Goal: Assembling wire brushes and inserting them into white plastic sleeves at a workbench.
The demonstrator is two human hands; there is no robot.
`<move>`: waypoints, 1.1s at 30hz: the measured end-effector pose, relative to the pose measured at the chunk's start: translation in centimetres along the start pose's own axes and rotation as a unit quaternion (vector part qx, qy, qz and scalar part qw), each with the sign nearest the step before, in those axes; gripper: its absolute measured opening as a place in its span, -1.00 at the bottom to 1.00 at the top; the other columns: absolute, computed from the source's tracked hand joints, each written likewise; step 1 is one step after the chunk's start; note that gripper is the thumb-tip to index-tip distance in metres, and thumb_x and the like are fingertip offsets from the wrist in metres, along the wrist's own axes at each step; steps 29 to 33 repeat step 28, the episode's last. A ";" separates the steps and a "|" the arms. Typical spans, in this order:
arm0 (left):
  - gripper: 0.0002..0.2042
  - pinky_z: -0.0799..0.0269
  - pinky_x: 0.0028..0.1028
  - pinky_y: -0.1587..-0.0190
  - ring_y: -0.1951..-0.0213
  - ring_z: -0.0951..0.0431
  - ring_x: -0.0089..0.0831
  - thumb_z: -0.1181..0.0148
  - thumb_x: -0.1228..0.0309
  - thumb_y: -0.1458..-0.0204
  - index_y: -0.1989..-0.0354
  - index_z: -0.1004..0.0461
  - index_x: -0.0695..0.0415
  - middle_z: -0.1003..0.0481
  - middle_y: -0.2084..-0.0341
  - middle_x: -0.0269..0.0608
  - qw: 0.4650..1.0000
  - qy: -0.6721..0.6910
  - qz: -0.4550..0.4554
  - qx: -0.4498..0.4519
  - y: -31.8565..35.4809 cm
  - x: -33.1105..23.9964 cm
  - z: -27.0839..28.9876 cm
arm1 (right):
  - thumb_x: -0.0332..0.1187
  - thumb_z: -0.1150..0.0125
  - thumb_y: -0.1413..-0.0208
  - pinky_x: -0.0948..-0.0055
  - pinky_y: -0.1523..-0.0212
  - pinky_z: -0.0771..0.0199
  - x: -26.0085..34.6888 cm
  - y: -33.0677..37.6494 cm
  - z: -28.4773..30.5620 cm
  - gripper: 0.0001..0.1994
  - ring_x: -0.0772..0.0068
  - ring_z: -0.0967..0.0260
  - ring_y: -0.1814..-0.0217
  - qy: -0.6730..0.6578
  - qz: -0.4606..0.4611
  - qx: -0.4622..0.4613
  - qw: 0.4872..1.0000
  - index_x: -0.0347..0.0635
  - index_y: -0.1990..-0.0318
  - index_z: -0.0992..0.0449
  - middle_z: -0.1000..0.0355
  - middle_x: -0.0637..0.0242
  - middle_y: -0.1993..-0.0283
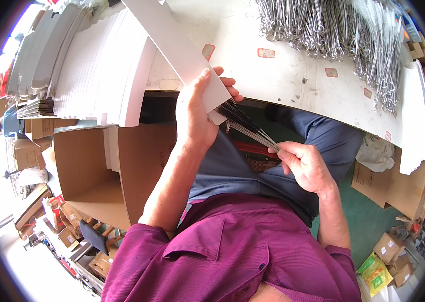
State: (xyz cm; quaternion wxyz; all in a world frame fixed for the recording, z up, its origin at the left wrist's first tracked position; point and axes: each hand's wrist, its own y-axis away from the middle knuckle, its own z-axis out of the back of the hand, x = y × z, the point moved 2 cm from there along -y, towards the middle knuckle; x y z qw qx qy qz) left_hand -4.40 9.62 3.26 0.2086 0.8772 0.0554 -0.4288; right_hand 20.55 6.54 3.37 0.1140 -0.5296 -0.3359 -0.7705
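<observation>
My left hand (196, 113) grips the near end of a long flat white sleeve (172, 43) that slants up to the far left over the table edge. My right hand (305, 163) pinches a thin bundle of metal skewers (246, 125), fanned out, whose dark tips are at the sleeve's open end beside my left fingers. Both hands are held over my lap, just in front of the table edge.
The white worktable (293, 80) carries a big heap of metal skewers with looped ends (333, 30) at the far right. Stacks of white sleeves (97, 70) lie at the left. An open cardboard box (97, 171) stands by my left knee. Small cartons (388, 251) litter the green floor.
</observation>
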 end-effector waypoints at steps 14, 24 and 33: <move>-0.56 -0.58 -0.25 0.18 0.33 -0.62 -0.17 -0.05 0.16 -0.31 -0.08 -0.37 0.37 -0.56 0.30 0.08 0.999 -0.012 -0.006 0.043 0.3 -0.3 -0.6 | -0.32 -0.05 -0.43 0.64 0.48 -0.26 0.6 -0.3 1.0 -0.74 0.73 -0.26 0.52 -0.136 -0.072 0.097 0.983 -0.29 0.02 -0.62 -0.38 0.49 0.55; -0.54 -0.57 -0.20 0.14 0.28 -0.62 -0.12 0.00 0.14 -0.32 -0.15 -0.33 0.33 -0.56 0.26 0.09 0.998 0.026 0.000 0.055 1.2 1.4 -0.2 | -0.31 -0.05 -0.43 0.62 0.50 -0.23 0.1 -1.2 0.3 -0.75 0.74 -0.26 0.52 -0.147 -0.077 0.100 0.981 -0.26 0.04 -0.62 -0.39 0.49 0.56; -0.51 -0.56 -0.19 0.11 0.26 -0.62 -0.11 -0.01 0.10 -0.32 -0.17 -0.32 0.31 -0.56 0.23 0.09 0.998 0.035 0.002 0.047 1.6 1.7 -0.3 | -0.34 -0.06 -0.42 0.68 0.59 -0.13 0.0 -2.1 -0.2 -0.76 0.75 -0.22 0.58 -0.143 -0.034 0.095 0.985 -0.25 0.01 -0.62 -0.42 0.45 0.55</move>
